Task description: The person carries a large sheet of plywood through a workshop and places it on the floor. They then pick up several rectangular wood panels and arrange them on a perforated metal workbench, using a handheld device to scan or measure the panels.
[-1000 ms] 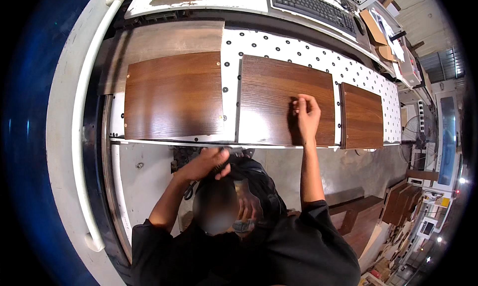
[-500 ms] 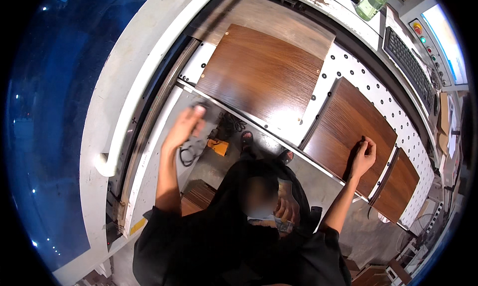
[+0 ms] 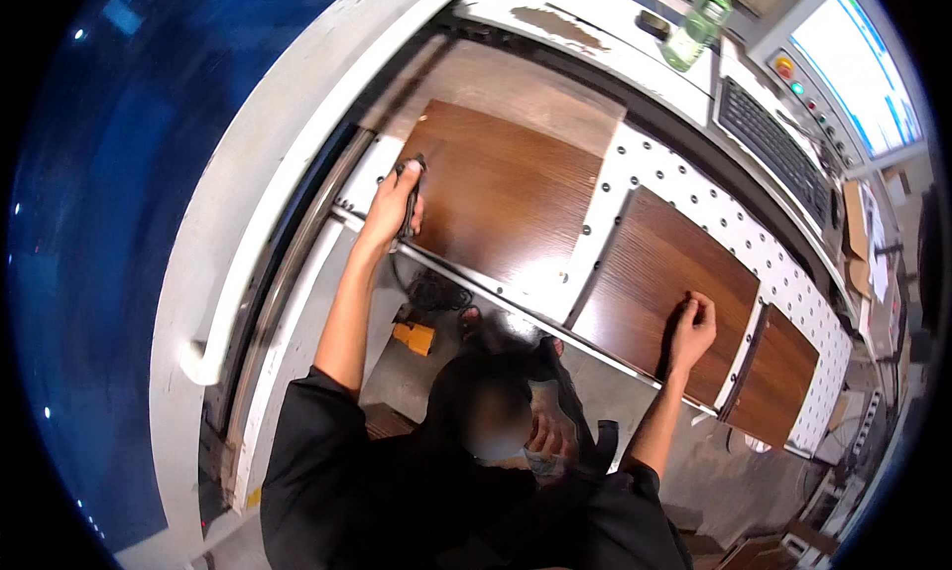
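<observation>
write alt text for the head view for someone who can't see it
A person leans over a white perforated table bearing three dark wood-grain panels. The left hand presses a small dark tool to the edge of the largest panel; the right hand rests on the middle panel.

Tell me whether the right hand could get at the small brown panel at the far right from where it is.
Probably yes. The right hand rests on the middle wood panel, and the small brown panel lies just beside it on the perforated table, with nothing between them.
</observation>
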Demonstrator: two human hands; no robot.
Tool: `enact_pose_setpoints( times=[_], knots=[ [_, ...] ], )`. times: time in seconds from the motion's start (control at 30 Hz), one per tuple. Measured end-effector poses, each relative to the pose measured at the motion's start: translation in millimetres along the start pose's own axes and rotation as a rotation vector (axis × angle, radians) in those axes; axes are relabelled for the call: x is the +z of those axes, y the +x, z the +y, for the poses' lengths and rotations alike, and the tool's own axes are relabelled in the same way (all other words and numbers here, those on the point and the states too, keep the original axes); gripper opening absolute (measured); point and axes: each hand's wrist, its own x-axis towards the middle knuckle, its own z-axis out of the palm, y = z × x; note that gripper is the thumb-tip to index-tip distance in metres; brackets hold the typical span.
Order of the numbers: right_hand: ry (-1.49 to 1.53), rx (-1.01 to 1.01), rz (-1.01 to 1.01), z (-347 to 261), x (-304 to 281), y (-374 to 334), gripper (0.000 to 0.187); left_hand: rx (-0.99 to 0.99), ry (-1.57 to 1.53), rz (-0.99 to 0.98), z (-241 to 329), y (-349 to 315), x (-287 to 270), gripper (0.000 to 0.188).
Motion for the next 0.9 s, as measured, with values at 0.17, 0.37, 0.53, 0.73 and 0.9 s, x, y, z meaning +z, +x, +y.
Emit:
enact_pose_setpoints(
  times=[0.17,0.37,0.53,0.73,0.9],
  knots=[
    [0.020,0.034,0.008,-6.2,1.6,1.4,0.014,-0.165,0.467,-0.880,2.9,-63.5,39.1,0.039],
    [-0.049,0.021,0.075,-12.9,-9.7,0.1,0.014,0.119,0.320,-0.530,81.2,-114.0,-11.9,0.051],
    [-0.076,0.065,0.035,-20.0,-0.8,6.0,0.012,0.887,0.103,0.756,67.7,-129.1,-97.4,0.038],
    [0.159,0.064,-0.040,-43.6,10.1,-12.1,0.015,0.646,0.654,1.246,15.1,-145.6,-130.3,0.043],
    [0.305,-0.202,-0.335,-115.0,54.9,-45.4,0.015,0.411,0.870,1.268,23.3,-167.5,-113.6,0.064]
  ],
)
